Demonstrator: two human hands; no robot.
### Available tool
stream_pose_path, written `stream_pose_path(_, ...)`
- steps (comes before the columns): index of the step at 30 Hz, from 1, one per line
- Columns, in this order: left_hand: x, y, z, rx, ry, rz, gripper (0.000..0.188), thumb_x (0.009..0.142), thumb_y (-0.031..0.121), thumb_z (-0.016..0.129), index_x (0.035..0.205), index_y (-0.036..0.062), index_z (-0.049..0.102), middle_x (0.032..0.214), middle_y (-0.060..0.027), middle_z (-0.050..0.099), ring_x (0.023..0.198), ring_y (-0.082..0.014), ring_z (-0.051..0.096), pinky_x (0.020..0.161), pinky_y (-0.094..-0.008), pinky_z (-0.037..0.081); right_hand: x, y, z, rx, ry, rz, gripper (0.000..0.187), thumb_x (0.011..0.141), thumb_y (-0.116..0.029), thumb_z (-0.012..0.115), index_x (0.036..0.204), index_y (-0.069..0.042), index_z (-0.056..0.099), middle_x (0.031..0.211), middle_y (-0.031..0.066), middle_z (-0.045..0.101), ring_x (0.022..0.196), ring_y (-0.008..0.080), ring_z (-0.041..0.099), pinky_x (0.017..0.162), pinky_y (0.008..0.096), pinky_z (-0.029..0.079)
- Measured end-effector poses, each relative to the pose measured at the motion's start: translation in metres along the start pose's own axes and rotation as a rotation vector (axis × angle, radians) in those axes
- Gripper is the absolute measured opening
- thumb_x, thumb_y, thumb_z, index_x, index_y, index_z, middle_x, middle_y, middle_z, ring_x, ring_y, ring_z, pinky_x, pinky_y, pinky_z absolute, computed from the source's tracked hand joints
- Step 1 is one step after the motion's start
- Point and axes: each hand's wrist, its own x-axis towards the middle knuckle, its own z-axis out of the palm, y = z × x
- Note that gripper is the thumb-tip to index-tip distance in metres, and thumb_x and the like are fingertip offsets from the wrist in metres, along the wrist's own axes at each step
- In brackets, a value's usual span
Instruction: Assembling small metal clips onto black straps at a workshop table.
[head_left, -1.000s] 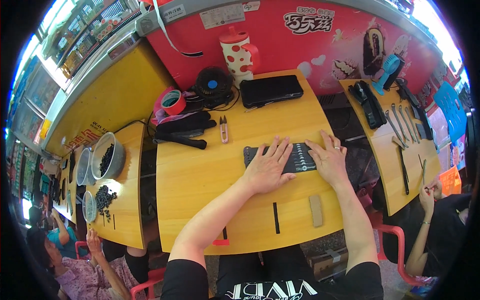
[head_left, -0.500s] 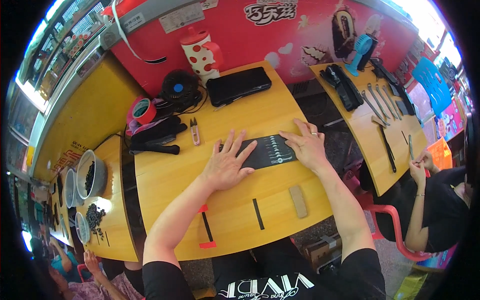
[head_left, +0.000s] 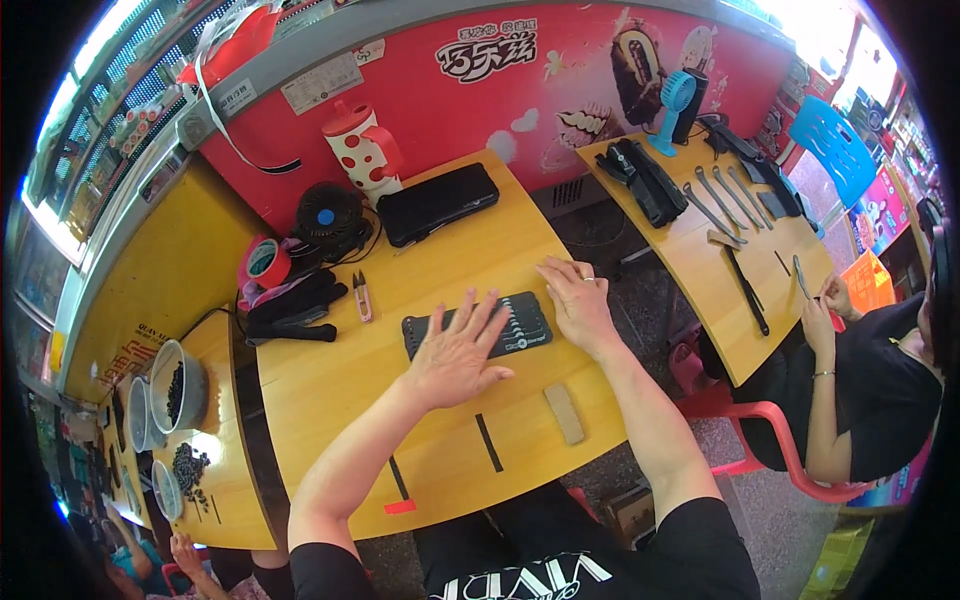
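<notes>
A flat black rectangular piece [head_left: 533, 325] with rounded corners and a printed row of pale spanner shapes lies on the wooden table [head_left: 350, 400]. Over its left and middle part spreads my left hand [head_left: 450, 355], fingers apart and palm down; whether it presses or hovers is hard to tell. My right hand [head_left: 580, 308] is at the piece's right end, fingers stretched out and holding nothing. Nearer to me lie a tan block [head_left: 564, 414] and a black strip [head_left: 489, 443]. Another strip [head_left: 400, 478] with a red end sits beside my left forearm.
Behind are a black zipped case [head_left: 440, 203], a polka-dot cup [head_left: 362, 160], a small black fan [head_left: 328, 218], thread snips [head_left: 362, 298], black gloves [head_left: 290, 308] and a tape roll [head_left: 264, 262]. On the right-hand table lie several spanners [head_left: 730, 200]; a seated person [head_left: 870, 400] works there.
My right hand has moved off the black piece's right end to just beside it. More of the piece shows around my left hand. The whole view has shifted slightly.
</notes>
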Motion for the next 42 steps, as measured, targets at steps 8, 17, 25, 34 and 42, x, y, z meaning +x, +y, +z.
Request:
stream_pose_path(8, 0.013, 0.009, 0.018, -0.044, -0.036, 0.118, 0.081, 0.091, 0.063, 0.046, 0.154, 0.0174, 0.026, 0.163, -0.013, 0.01, 0.149, -0.0394, 0.01, 0.114, -0.0621, 0.018, 0.003, -0.014, -0.002, -0.106, -0.038, 0.036, 0.038, 0.087, -0.028, 0.067, 0.124, -0.017, 0.064, 0.137, 0.0039, 0.053, 0.123, 0.0278, 0.046, 0.093, 0.0457, 0.037)
stream_pose_path(17, 0.011, 0.001, 0.016, -0.044, -0.007, 0.154, 0.08, 0.092, 0.068, 0.041, 0.154, 0.0191, 0.028, 0.163, -0.0124, 0.01, 0.149, -0.0405, 0.01, 0.114, -0.0616, 0.018, 0.008, -0.009, -0.004, -0.068, -0.029, 0.058, 0.045, 0.079, -0.035, 0.075, 0.119, -0.016, 0.068, 0.137, 0.0069, 0.051, 0.124, 0.0292, 0.044, 0.093, 0.0458, 0.036)
stream_pose_path(25, 0.011, 0.001, 0.019, -0.066, 0.03, 0.151, 0.077, 0.091, 0.068, 0.042, 0.153, 0.0234, 0.032, 0.162, -0.0146, 0.013, 0.147, -0.0436, 0.013, 0.114, -0.0612, 0.02, 0.01, -0.009, -0.003, -0.03, -0.061, 0.107, 0.052, 0.073, -0.043, 0.077, 0.117, -0.015, 0.07, 0.14, 0.0088, 0.051, 0.125, 0.0302, 0.043, 0.095, 0.047, 0.034)
stream_pose_path(34, -0.004, -0.011, 0.024, -0.043, 0.056, 0.165, 0.082, 0.09, 0.069, 0.04, 0.153, 0.0169, 0.031, 0.162, -0.014, 0.014, 0.148, -0.0413, 0.014, 0.112, -0.0619, 0.02, 0.01, -0.012, 0.005, -0.03, -0.039, 0.102, 0.053, 0.069, -0.044, 0.08, 0.114, -0.018, 0.072, 0.14, 0.0083, 0.052, 0.124, 0.0306, 0.044, 0.095, 0.0472, 0.035)
stream_pose_path(42, -0.05, -0.038, 0.025, -0.066, 0.045, 0.002, 0.087, 0.093, 0.063, 0.042, 0.152, 0.0009, 0.024, 0.162, -0.0126, 0.014, 0.149, -0.0373, 0.011, 0.117, -0.0565, 0.017, 0.009, -0.01, -0.004, -0.003, -0.03, 0.106, 0.054, 0.069, -0.046, 0.08, 0.113, -0.015, 0.073, 0.14, 0.0083, 0.052, 0.124, 0.0309, 0.043, 0.096, 0.0487, 0.034)
